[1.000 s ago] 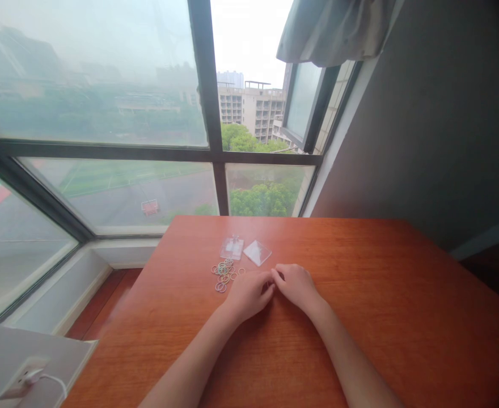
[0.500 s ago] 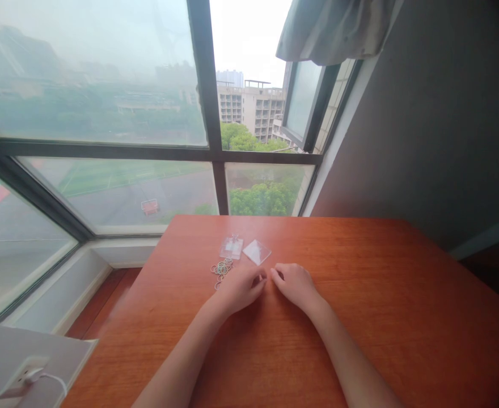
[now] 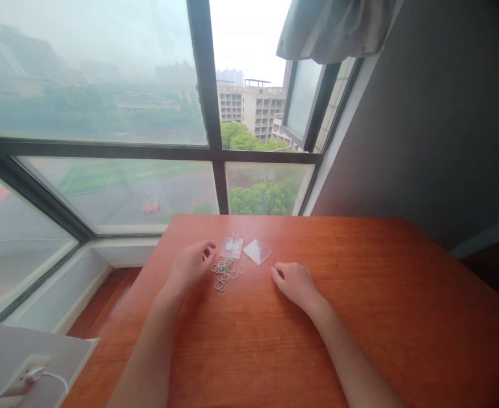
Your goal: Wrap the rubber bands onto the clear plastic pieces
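A loose heap of thin pastel rings, looking like small hair ties (image 3: 223, 271), lies on the wooden table, with a few spread at its right and near sides. Just left of the heap is my left hand (image 3: 192, 262), its fingers loosely bent and a gap showing between thumb and fingers; nothing is visible in it. My right hand (image 3: 295, 281) rests on the table to the right, fingers curled together. Whatever it may hold is hidden. Behind the rings sits a clear plastic box (image 3: 231, 247), and beside it a clear square lid (image 3: 257, 251) with a white patch.
The reddish wooden table (image 3: 385, 294) reaches to a large window (image 3: 105, 150) with dark frames. A grey curtain (image 3: 337, 31) hangs at the upper right. A wall socket with a white plug (image 3: 34, 374) is at the lower left.
My left hand has moved left, away from my right hand, to the far side of the rings, uncovering those it hid. My right hand has stayed in place.
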The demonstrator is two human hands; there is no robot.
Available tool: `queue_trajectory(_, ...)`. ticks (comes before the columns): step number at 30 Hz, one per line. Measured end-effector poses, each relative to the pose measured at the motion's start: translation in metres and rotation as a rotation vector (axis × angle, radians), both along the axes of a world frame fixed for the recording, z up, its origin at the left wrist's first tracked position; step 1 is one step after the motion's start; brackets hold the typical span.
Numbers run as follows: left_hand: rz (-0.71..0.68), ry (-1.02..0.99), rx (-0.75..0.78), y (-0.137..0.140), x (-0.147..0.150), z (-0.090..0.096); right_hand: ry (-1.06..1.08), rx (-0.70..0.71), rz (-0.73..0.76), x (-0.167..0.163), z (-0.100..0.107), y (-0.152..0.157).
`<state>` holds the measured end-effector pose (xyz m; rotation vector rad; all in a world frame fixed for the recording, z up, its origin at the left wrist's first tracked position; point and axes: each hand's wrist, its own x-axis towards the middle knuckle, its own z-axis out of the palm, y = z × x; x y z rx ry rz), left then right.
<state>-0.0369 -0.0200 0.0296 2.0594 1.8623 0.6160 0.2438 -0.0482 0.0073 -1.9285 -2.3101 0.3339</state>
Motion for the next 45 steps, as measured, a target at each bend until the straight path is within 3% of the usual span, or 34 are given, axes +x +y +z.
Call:
queue_trajectory(15,-0.165,-0.043,0.038,0.004,0.004,-0.019,0.065,0.034,0.002,0.001,-0.005,0.002)
queue_trajectory(22,-0.182,-0.129,0.184,0.01,0.015,-0.029,0.234,0.211,0.089,-0.01,-0.009,-0.002)
queue_trajectory(28,-0.181,-0.199,0.226,0.01,0.032,-0.042,0.212,0.228,0.119,-0.015,-0.01,-0.004)
queue_trajectory(33,-0.165,-0.203,0.205,0.005,0.043,-0.04,0.177,0.205,0.035,-0.004,-0.007,0.001)
queue_trajectory(39,-0.242,-0.181,0.08,-0.005,0.062,-0.029,0.07,0.078,-0.143,0.018,0.003,0.007)
queue_trajectory(45,-0.245,-0.149,0.061,-0.019,0.085,-0.024,0.002,-0.008,-0.221,0.029,0.009,0.01)
